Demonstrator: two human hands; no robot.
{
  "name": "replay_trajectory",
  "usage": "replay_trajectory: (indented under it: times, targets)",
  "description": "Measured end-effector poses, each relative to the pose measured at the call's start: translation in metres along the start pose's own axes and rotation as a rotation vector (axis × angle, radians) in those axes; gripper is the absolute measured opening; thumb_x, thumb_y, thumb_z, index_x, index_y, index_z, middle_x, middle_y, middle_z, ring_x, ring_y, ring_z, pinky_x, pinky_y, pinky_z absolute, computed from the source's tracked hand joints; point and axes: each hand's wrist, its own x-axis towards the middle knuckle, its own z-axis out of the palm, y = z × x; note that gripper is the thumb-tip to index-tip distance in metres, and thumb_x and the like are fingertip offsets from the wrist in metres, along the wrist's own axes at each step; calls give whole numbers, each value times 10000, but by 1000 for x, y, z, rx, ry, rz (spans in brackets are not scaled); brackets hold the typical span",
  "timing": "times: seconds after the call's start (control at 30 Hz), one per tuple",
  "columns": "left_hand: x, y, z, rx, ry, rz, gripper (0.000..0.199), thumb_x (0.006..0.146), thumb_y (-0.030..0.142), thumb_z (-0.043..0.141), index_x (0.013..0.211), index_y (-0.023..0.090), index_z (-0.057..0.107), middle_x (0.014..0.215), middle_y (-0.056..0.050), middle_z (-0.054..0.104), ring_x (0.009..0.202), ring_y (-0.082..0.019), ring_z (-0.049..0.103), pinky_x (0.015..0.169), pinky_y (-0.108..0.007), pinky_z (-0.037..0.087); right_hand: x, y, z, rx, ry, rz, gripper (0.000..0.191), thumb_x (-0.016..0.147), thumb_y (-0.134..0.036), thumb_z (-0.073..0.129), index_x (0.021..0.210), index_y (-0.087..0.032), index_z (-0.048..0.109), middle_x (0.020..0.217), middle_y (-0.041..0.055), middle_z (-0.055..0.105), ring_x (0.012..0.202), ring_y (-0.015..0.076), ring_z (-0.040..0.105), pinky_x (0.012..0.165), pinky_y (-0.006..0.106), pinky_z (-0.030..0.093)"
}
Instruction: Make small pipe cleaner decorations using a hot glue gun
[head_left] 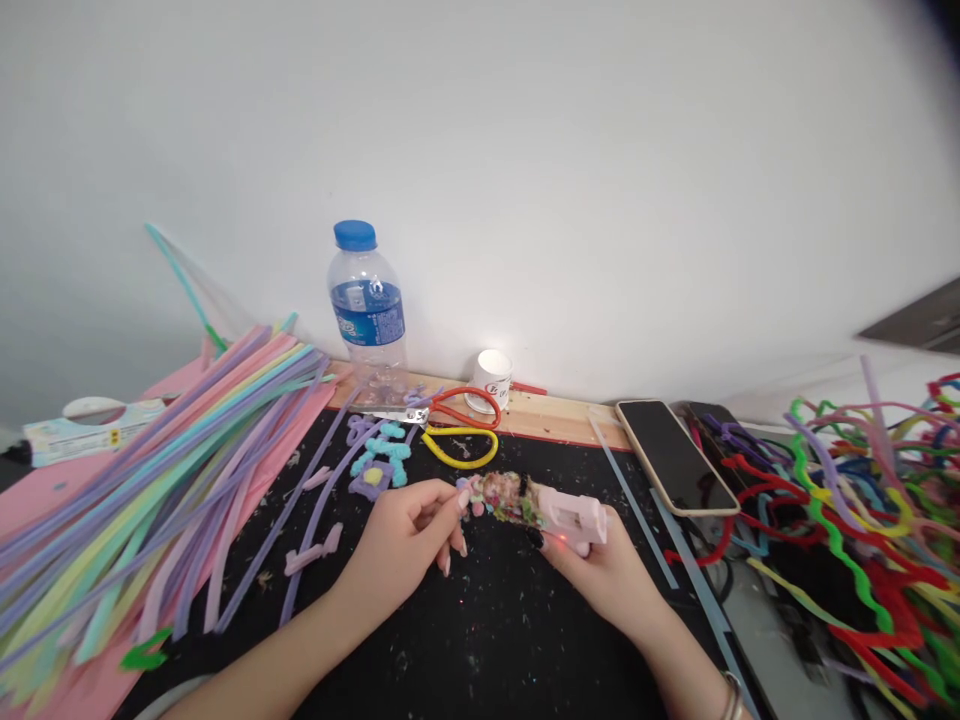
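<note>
My right hand [600, 570] grips a pink hand-held electric trimmer [574, 518], thumb on its near side. A small red light glows on the trimmer's body, and multicoloured fuzz coats its front half. At the trimmer's tip, the thumb and finger of my left hand [412, 530] pinch a small purple fuzzy piece [462, 483], mostly hidden by the fingertips. Just beyond my left hand lie a purple pipe-cleaner flower with a yellow centre [373, 478] and turquoise twisted pipe cleaners [390, 445]. Scissors [442, 425] with one red and one yellow handle lie half open behind them.
Pastel pipe cleaners [225, 440] spread across the left side, and a bright tangled heap [862, 520] fills the right. A water bottle [367, 300] and white paper cup [491, 375] stand by the wall. A phone [675, 455] lies at right; fuzz specks dot the black mat [450, 660].
</note>
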Motion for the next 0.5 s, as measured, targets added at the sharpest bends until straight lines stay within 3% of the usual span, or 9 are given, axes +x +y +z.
replay_trajectory:
  times: [0.5]
  targets:
    - [1,0,0,32,3,11,275,865,333,463,682,152,560,546,19,586,412,-84,500,449,-186,392,2,-1,-2,0,-30,4,139,787,-205,544,823,-136,658,713,28,652,607,150,577,565,222,467]
